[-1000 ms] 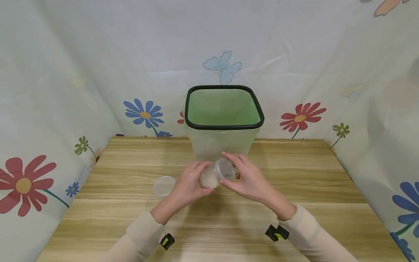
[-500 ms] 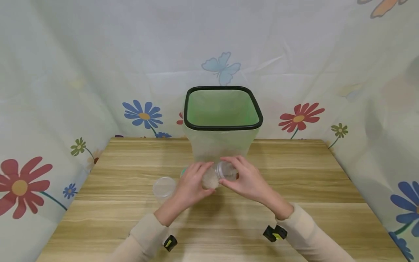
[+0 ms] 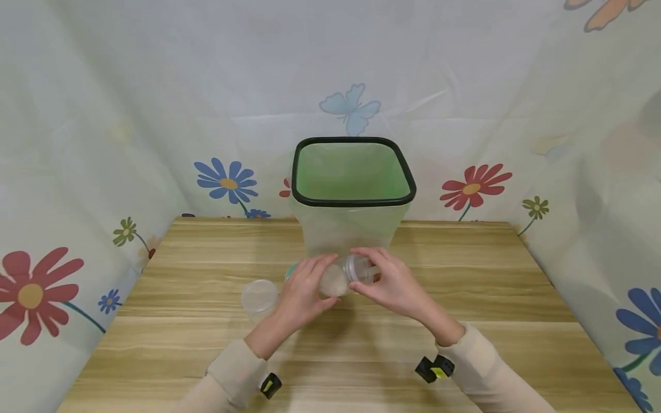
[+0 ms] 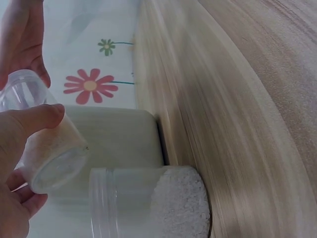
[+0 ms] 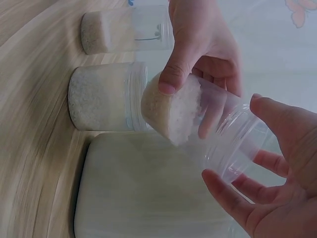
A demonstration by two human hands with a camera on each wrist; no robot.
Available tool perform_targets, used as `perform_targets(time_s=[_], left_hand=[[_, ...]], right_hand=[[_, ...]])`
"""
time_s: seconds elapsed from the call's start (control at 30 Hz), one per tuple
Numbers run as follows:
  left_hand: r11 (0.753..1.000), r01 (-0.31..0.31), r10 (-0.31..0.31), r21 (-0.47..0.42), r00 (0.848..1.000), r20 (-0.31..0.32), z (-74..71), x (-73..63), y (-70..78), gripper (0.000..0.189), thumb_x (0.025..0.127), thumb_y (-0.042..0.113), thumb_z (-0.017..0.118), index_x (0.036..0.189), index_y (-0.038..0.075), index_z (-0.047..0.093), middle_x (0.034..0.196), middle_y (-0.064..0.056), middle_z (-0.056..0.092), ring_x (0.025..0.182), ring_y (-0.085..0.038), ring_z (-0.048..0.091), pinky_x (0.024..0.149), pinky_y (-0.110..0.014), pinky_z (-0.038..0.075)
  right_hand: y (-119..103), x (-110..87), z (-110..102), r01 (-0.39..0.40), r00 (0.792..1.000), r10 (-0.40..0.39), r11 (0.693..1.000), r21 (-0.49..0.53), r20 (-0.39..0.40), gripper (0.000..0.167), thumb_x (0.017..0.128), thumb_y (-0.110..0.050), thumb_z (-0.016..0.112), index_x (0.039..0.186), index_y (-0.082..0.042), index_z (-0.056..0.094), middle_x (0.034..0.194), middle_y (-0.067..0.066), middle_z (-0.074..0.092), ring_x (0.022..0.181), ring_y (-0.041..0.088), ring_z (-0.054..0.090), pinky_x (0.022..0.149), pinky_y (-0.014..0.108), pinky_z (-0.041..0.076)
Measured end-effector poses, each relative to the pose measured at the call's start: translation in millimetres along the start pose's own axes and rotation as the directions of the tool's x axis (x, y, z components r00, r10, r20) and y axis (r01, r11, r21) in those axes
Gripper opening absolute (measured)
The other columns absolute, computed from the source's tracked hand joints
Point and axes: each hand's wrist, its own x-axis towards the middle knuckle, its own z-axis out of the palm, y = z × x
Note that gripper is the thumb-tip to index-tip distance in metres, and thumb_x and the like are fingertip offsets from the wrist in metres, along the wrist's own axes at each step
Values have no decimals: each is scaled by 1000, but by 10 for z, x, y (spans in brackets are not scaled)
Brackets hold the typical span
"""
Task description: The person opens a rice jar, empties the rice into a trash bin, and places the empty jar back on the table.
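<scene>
My left hand (image 3: 304,288) grips a clear plastic jar (image 5: 173,111) round its body. White grains lie heaped in the jar's base end, and the jar is tilted over with its top toward my right hand (image 3: 391,283). Thumb and fingers of the right hand hold the clear lid end (image 5: 233,144) of this jar. Close below, a second clear jar (image 4: 148,203) with white grains stands upright on the table. A third jar (image 5: 121,32), partly filled with pale grains, stands beyond it in the right wrist view.
Behind the hands stands a translucent green bin (image 3: 353,202) with a black rim. The wood-grain table (image 3: 465,275) reaches back to a flower-printed cloth (image 3: 232,86). Just left of the left hand, one jar's round top (image 3: 260,295) shows, and a teal edge (image 3: 291,271) peeks out.
The held jar has tipped further onto its side, its lid end turning from facing up to facing right. Both hands keep their hold. A teal edge has come into sight beside the left hand.
</scene>
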Motion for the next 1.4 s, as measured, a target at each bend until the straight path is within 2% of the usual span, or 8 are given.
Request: perform_targets(time_s=[0.13, 0.23, 0.53, 0.87, 1.13, 1.4], left_hand=[[1000, -2, 2, -17, 1000, 1, 7, 7, -6, 84, 55, 22, 88, 128, 10, 49, 119, -7, 57, 107, -23, 54, 92, -40, 45], [1000, 8, -7, -23, 1000, 16, 11, 14, -16, 83, 56, 24, 88, 129, 11, 49, 120, -6, 57, 108, -23, 54, 92, -40, 45], [999, 15, -13, -35, 999, 50, 21, 37, -50, 82, 59, 26, 86, 130, 12, 47, 123, -6, 56, 110, -22, 54, 91, -39, 47], [1000, 10, -9, -16, 999, 37, 20, 50, -47, 81, 59, 29, 86, 129, 14, 47, 121, -5, 56, 109, -22, 55, 88, -37, 49], [999, 28, -26, -38, 998, 50, 17, 65, -25, 81, 58, 29, 86, 129, 16, 48, 120, -6, 57, 109, -23, 55, 87, -39, 49], [998, 37, -35, -44, 999, 37, 7, 80, -40, 80, 58, 29, 86, 128, 16, 49, 121, -7, 58, 109, -23, 56, 88, -39, 49]], right_hand=[[9, 11, -10, -23, 999, 22, 998, 52, 23, 56, 76, -20, 75, 126, -9, 52, 113, 12, 56, 94, 23, 59, 67, 26, 55], [22, 20, -12, -30, 999, 28, 997, 77, 32, 56, 76, -19, 75, 126, -8, 52, 113, 12, 55, 95, 23, 58, 68, 26, 55], [93, 56, -17, -1, 999, -5, 992, 123, 46, 56, 76, -14, 75, 125, -5, 51, 114, 13, 55, 98, 25, 58, 69, 28, 56], [138, 85, -45, 1, 998, -9, 993, 120, 65, 56, 76, -14, 75, 126, -7, 52, 116, 12, 56, 98, 24, 59, 69, 21, 54], [200, 72, -54, 47, 997, -54, 990, 131, 50, 55, 74, -14, 77, 123, -7, 54, 112, 11, 57, 94, 21, 58, 68, 21, 54], [233, 89, -52, 111, 992, -118, 986, 126, 48, 57, 74, -14, 77, 126, -11, 53, 119, 8, 55, 98, 22, 60, 71, 27, 55]])
